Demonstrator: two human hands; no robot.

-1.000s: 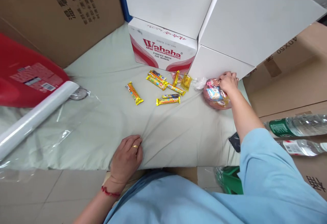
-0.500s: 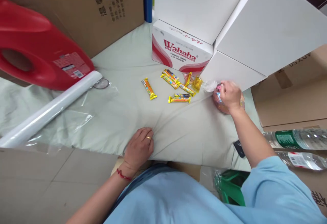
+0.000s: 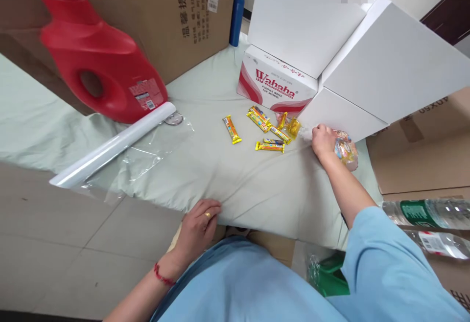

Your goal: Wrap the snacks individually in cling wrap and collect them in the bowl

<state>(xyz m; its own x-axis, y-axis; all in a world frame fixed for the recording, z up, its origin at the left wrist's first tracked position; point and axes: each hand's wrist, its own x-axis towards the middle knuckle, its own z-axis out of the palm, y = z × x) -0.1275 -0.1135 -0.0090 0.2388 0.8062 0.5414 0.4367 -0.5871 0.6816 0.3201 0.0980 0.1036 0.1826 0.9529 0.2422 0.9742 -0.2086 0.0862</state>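
My left hand (image 3: 201, 224) lies palm down on the front edge of the cloth-covered table (image 3: 205, 170), holding nothing, its fingers stretched out. On the far right, my right hand (image 3: 323, 142) is closed at the clear plastic of a bag of wrapped snacks (image 3: 346, 151). Its fingertips are hidden from view. The bag's bulk shows right of the hand, and crinkled plastic shows on its left. Several yellow-wrapped candy bars (image 3: 270, 146) lie loose in the middle, near a small gold packet (image 3: 293, 127). One candy bar (image 3: 232, 129) lies apart to the left.
A Wahaha carton (image 3: 277, 84) and tall white boxes (image 3: 389, 62) stand behind. At left are a red jug (image 3: 110, 62), a roll of plastic film (image 3: 113, 146) and a cardboard box (image 3: 161, 33). Water bottles (image 3: 429, 213) lie at right, a green stool-like object (image 3: 332, 278) below.
My right hand has moved left from over the snack bag to its plastic end, uncovering the bag's printed contents. My left hand stays at the table edge. The camera view has shifted.
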